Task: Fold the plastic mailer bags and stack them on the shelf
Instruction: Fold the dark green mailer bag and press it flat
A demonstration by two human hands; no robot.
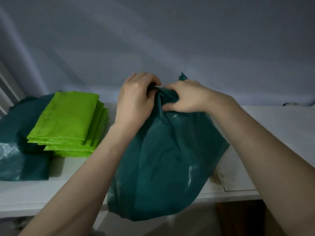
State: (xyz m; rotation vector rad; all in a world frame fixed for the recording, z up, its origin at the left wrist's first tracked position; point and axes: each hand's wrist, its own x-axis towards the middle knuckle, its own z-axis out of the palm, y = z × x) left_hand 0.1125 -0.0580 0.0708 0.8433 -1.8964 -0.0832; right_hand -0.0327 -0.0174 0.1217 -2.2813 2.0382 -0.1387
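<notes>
- The fingers (pixel 154 82) of both hands curl into the gathered dark green bag (pixel 162 155), tips hidden.
- Teal bags (pixel 20 164) run off the left edge.
- A small object (pixel 289 104), perhaps tape, is too dim to identify.

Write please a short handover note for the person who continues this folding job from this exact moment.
Left hand and right hand: both grip the bunched top of the dark green bag, close together.
The bag stands on the white shelf; its lower part hangs over the front edge.
Done: a stack of folded light green bags lies on the shelf to the left, on other dark green plastic.
Left: fold the held bag and stack it; whether the plastic at left is folded, I cannot tell.
</notes>
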